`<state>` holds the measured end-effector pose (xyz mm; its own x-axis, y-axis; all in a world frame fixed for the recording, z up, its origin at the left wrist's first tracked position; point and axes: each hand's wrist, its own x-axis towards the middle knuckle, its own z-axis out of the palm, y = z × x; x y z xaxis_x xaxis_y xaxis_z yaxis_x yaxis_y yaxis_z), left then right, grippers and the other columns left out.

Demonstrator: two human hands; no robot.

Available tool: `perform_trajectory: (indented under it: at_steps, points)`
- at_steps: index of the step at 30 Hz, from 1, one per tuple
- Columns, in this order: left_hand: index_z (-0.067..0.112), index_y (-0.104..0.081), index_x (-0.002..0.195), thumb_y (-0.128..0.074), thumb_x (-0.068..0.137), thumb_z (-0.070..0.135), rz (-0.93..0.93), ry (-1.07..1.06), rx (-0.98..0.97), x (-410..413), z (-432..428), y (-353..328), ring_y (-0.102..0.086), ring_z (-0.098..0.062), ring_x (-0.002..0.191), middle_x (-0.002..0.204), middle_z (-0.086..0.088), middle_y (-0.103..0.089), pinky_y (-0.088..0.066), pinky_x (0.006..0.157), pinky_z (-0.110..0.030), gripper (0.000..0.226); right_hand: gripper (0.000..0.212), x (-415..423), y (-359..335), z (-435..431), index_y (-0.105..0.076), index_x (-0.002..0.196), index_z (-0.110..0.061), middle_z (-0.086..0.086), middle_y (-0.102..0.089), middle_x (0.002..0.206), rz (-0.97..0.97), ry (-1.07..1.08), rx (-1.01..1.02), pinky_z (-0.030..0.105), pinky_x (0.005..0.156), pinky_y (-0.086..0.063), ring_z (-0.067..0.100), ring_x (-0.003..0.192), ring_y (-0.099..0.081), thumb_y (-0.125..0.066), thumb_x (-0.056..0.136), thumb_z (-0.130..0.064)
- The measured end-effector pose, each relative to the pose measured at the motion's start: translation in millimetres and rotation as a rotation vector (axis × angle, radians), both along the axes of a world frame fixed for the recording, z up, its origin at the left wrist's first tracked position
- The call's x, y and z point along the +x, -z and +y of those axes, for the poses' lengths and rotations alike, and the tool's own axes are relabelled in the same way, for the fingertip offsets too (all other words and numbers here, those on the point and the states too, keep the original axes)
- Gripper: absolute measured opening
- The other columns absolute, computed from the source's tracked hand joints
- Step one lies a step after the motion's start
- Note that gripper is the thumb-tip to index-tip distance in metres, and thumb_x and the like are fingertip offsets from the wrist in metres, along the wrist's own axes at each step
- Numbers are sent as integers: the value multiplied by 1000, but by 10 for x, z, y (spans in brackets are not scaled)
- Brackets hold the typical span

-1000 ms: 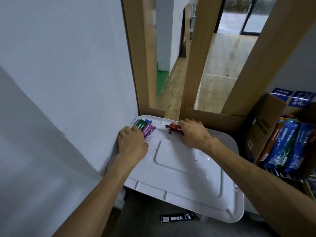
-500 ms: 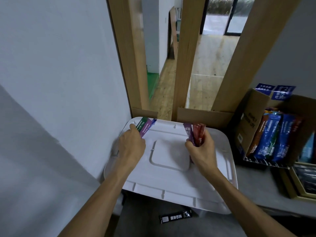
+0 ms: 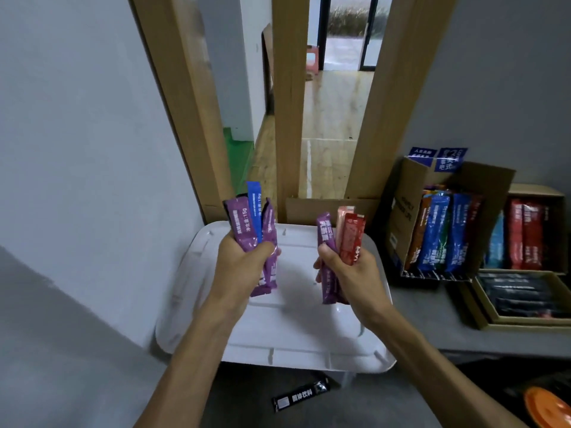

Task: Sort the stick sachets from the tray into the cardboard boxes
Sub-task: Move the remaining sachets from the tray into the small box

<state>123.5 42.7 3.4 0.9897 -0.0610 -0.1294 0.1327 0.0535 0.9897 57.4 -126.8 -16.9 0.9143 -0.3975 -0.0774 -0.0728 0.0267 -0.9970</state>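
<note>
My left hand (image 3: 239,267) grips a bundle of stick sachets (image 3: 251,223), purple ones and a blue one, held upright above the white tray (image 3: 278,344). My right hand (image 3: 352,273) grips another bundle (image 3: 347,239) of a purple, a pink and a red sachet, also upright over the tray. No sachets lie on the tray's visible surface. To the right stands an open cardboard box (image 3: 404,211) with blue, orange and red sachets upright in it. Beside it is a second box (image 3: 537,199) with red sachets, and in front a flat box (image 3: 482,307) with black sachets.
A black sachet (image 3: 301,395) lies on the grey surface in front of the tray. A grey wall closes the left side. Wooden posts (image 3: 289,118) stand behind the tray. An orange object (image 3: 547,406) shows at the lower right corner.
Both hands picked the sachets off the tray's far edge and raised them upright above the tray. The view has shifted to the right, showing more of the boxes.
</note>
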Motion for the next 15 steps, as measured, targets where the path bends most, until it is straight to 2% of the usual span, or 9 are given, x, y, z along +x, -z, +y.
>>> perform_trajectory:
  at_steps: [2,4,6,9,11,13,15]
  points:
    - [28,-61,105,-74,87,13,37,44,-93,-64,-197,-79,-72,-15,79,90,4,-72,-59,63,-29,26,15,-111,-82,-41,-67,97,-17,2,-74,75,26,-5,-35,23,65,-57,15,67,-71,-73,88,-27]
    - [24,-66,101,-77,84,12,38,127,-136,-121,-380,-138,-73,-16,78,86,3,-76,-62,68,-33,23,13,-213,-154,-103,-66,93,-22,-4,-74,73,26,-52,-54,23,68,-58,12,69,-71,-76,85,-24]
    - [24,-68,100,-82,78,17,-7,206,-95,-190,-530,-194,-75,-19,82,88,2,-77,-62,74,-38,27,16,-300,-226,-177,-65,94,-22,-9,-74,74,17,-112,-75,20,66,-57,9,69,-71,-77,84,-21]
    - [28,-67,95,-84,75,22,-36,221,-12,-268,-720,-234,-75,-17,78,84,6,-77,-63,72,-42,27,26,-426,-280,-333,-65,101,-17,-12,-74,75,34,-161,-111,17,64,-54,6,69,-71,-79,80,-24]
    - [30,-66,96,-83,76,24,-50,190,-10,-318,-846,-248,-75,-15,79,84,9,-76,-63,70,-36,28,29,-532,-283,-483,-66,101,-16,-5,-74,81,52,-168,-111,20,67,-56,11,74,-72,-77,78,-31]
    - [32,-63,99,-82,76,26,-65,166,-8,-381,-984,-267,-74,-13,81,86,10,-74,-61,67,-29,31,23,-639,-262,-660,-67,99,-14,2,-73,84,78,-174,-112,21,68,-57,14,78,-72,-73,85,-32]
    - [32,-63,101,-81,76,26,-64,161,-2,-464,-1158,-284,-74,-12,81,90,7,-73,-60,66,-26,31,12,-745,-278,-848,-66,99,-18,-2,-73,83,103,-201,-120,21,67,-56,12,79,-72,-70,90,-26]
